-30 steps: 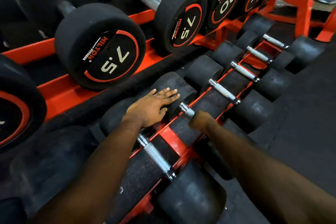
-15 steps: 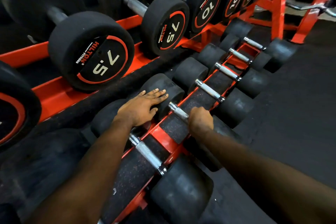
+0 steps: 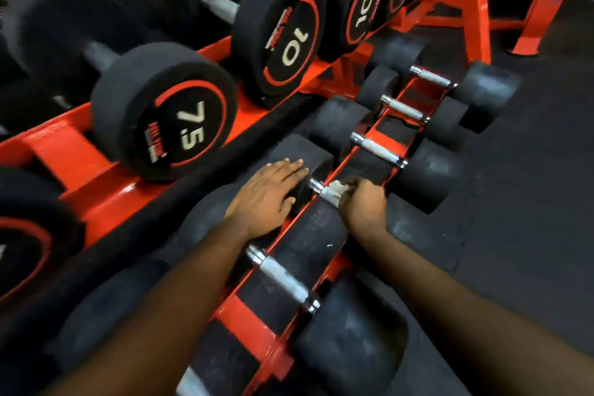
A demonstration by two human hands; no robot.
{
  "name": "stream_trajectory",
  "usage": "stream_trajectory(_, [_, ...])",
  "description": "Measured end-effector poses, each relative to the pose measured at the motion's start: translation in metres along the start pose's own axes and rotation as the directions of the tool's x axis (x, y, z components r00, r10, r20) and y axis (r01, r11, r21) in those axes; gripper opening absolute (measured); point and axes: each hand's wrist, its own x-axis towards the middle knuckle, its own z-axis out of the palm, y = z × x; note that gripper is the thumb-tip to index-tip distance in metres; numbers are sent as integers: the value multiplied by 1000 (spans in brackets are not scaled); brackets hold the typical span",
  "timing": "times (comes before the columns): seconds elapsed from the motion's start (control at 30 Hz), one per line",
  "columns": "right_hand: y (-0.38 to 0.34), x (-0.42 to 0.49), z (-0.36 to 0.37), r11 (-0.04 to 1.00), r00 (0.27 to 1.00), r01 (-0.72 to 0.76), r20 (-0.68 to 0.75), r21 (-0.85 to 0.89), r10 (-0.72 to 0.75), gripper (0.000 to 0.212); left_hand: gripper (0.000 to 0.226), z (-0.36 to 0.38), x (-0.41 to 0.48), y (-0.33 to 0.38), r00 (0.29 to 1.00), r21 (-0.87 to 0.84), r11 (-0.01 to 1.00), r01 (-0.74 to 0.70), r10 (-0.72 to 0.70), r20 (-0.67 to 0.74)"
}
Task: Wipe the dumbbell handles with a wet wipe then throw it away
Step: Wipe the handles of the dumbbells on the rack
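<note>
Your right hand [image 3: 366, 206] is gripping a crumpled wet wipe [image 3: 336, 191] round the steel handle [image 3: 317, 186], your flat left hand [image 3: 268, 199] pressing its rubber head [image 3: 310, 151].

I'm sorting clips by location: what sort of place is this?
Most likely a gym's free-weights area: a 7.5 dumbbell and a 10 dumbbell sit on a red rack, with dark matting on the floor.

r hand [image 3: 364, 202] farther along handle [image 3: 317, 186], wet wipe [image 3: 336, 192] now visible beside it
</note>
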Motion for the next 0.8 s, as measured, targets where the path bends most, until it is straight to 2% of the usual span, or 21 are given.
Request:
stream_trajectory(0.07, [2, 17, 10, 999, 995, 38, 97, -10, -37, 26, 72, 7, 16, -5, 999, 65, 998, -2, 0, 34])
stream_trajectory(0.13, [7, 31, 23, 990, 961, 135, 250, -40, -121, 36, 73, 13, 30, -8, 996, 100, 995, 12, -21, 85])
stream_trajectory(0.2, [13, 32, 37, 960, 897, 243, 410, -140, -168, 65, 73, 18, 37, -5, 988, 120, 992, 32, -50, 149])
stream_trajectory(0.27, [13, 21, 46, 901, 858, 336, 484, -275, -172, 95, 74, 19, 36, -2, 983, 145, 988, 53, -77, 166])
stream_trajectory(0.33, [9, 16, 48, 874, 834, 360, 533, -327, -144, 108, 74, 16, 39, -2, 973, 124, 990, 71, -96, 208])
stream_trajectory(0.43, [0, 30, 45, 898, 838, 303, 537, -320, -92, 108, 75, 13, 39, 1, 961, 110, 988, 105, -130, 245])
stream_trajectory(0.57, [-15, 71, 39, 963, 817, 85, 572, -255, 79, 66, 76, 10, 42, 3, 949, 95, 986, 139, -160, 272])
stream_trajectory(0.67, [-24, 57, 44, 950, 824, 115, 562, -290, 72, 84, 76, 9, 44, 2, 942, 69, 986, 150, -164, 293])
stream_trajectory(0.8, [-24, 40, 38, 939, 817, 162, 575, -304, 46, 89, 74, 8, 44, 0, 936, 34, 985, 168, -170, 308])
